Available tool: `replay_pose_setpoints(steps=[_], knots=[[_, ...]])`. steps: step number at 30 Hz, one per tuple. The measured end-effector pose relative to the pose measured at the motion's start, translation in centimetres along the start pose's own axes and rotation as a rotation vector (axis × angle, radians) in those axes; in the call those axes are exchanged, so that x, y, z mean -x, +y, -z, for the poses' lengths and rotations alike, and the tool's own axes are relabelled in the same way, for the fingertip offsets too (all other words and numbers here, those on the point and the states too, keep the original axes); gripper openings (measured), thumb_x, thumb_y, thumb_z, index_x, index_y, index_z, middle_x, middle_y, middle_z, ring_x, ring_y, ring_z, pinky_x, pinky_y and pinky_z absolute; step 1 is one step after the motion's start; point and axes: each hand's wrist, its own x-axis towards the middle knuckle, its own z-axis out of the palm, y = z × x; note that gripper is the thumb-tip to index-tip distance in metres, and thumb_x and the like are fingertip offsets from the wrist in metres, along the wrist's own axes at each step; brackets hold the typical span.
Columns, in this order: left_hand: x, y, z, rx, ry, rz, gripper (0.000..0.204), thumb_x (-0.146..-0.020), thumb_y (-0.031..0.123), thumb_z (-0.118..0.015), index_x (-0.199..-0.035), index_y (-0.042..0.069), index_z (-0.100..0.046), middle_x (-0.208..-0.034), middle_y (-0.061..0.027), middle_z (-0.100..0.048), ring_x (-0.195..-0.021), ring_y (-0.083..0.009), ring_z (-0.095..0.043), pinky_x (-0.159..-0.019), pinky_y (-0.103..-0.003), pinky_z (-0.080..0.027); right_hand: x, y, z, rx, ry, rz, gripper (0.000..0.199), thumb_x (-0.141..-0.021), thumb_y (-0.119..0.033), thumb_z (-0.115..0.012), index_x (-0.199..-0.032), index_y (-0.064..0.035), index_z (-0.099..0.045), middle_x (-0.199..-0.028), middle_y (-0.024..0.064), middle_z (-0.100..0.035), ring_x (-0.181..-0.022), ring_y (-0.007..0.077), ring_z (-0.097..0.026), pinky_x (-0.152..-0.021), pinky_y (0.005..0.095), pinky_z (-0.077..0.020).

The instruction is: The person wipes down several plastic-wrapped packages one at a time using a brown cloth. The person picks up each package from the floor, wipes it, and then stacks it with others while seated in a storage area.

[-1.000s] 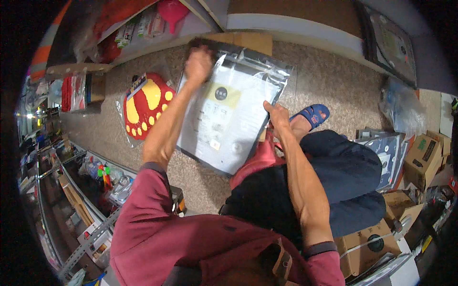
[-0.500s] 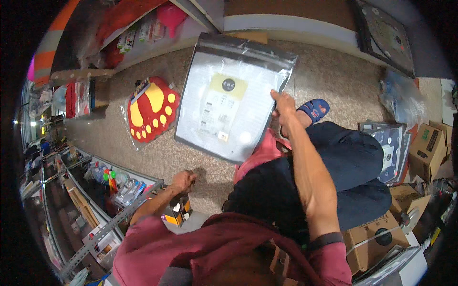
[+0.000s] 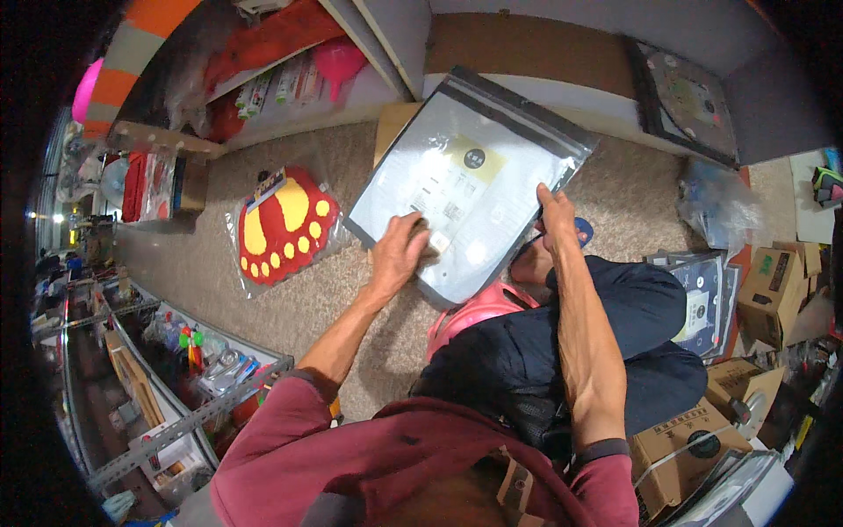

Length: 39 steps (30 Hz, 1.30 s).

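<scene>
Two hands work one big clear plastic pouch [image 3: 470,180], which has a dark zip strip along its far edge and a pale printed sheet with a yellow label inside; it lies tilted over the person's lap and the beige carpet floor [image 3: 351,290]. Left hand [image 3: 399,255] lies flat on the pouch's near left part, fingers [image 3: 413,230] spread and pressing down, gripping nothing. Right hand [image 3: 555,215] pinches the pouch's right edge, its fingers curled around that edge. Just below the right fingers shows a blue sandal [image 3: 581,230], and nearer still a pink cloth [image 3: 474,312] on dark trousers. Left of the left fingers, apart from the pouch, a bagged red foot-shaped mat [image 3: 285,224] with yellow toes lies on the carpet. Beyond the fingers stand a brown cardboard sheet [image 3: 527,39] and a framed dark board [image 3: 685,101] against the wall. Cardboard boxes [image 3: 777,281] crowd the right, and a metal wire shelf [image 3: 167,386] with small goods runs along the left.
</scene>
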Motion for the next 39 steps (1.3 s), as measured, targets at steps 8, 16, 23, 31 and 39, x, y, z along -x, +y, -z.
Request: replay_pose_setpoints(steps=[8, 16, 23, 31, 39], knots=[[-8.0, -17.1, -0.1, -0.550, -0.102, 0.151, 0.041, -0.119, 0.030, -0.075, -0.153, 0.009, -0.074, -0.140, -0.0293, -0.076, -0.127, -0.0533, -0.078, -0.107, -0.062, -0.064, 0.2, -2.8, 4.2, -0.010, 0.104, 0.392, 0.036, -0.121, -0.033, -0.080, -0.131, 0.0013, -0.081, -0.115, 0.0078, -0.085, -0.101, 0.0177, -0.073, -0.086, 0.0385, -0.0598], [-6.2, -12.3, 2.7, -0.356, -0.032, 0.012, 0.062, -0.108, 0.030, -0.086, -0.162, 0.007, -0.065, -0.156, -0.0331, -0.066, -0.143, -0.0576, -0.068, -0.119, -0.064, -0.058, 4.8, -16.5, 12.5, -0.368, 0.070, 0.374, 0.035, -0.120, -0.032, -0.085, -0.143, -0.0065, -0.078, -0.110, 0.0013, -0.079, -0.087, 0.0118, -0.070, -0.062, 0.0327, -0.0510], [-7.2, 4.9, -9.0, -0.197, -0.058, -0.350, 0.116, -0.094, 0.024, -0.101, -0.193, 0.014, -0.042, -0.192, -0.0279, -0.045, -0.169, -0.0533, -0.053, -0.136, -0.059, -0.049, 9.3, -25.6, 15.3, -0.625, -0.036, 0.478, 0.028, -0.118, -0.025, -0.082, -0.137, -0.0077, -0.070, -0.127, 0.0087, -0.080, -0.113, 0.0280, -0.083, -0.093, 0.0577, -0.0760], [-13.2, 11.6, -16.7, 0.237, -0.064, -0.264, 0.064, -0.112, 0.024, -0.084, -0.168, 0.002, -0.064, -0.156, -0.0220, -0.071, -0.147, -0.0379, -0.068, -0.125, -0.049, -0.055, 10.8, -27.3, 23.4, -0.515, 0.103, 0.565, 0.035, -0.117, -0.024, -0.072, -0.138, 0.0035, -0.065, -0.126, 0.0182, -0.081, -0.102, 0.0313, -0.087, -0.081, 0.0529, -0.0800], [-27.5, 24.2, -26.5, 0.665, -0.164, -0.058, 0.033, -0.122, 0.017, -0.075, -0.146, -0.005, -0.080, -0.135, -0.0108, -0.084, -0.126, -0.0225, -0.072, -0.116, -0.041, -0.058, 2.3, -39.4, 35.4, -0.310, 0.157, 0.675, 0.054, -0.122, -0.037, -0.075, -0.156, 0.0028, -0.062, -0.147, 0.0230, -0.074, -0.108, 0.0317, -0.087, -0.087, 0.0438, -0.0774]])
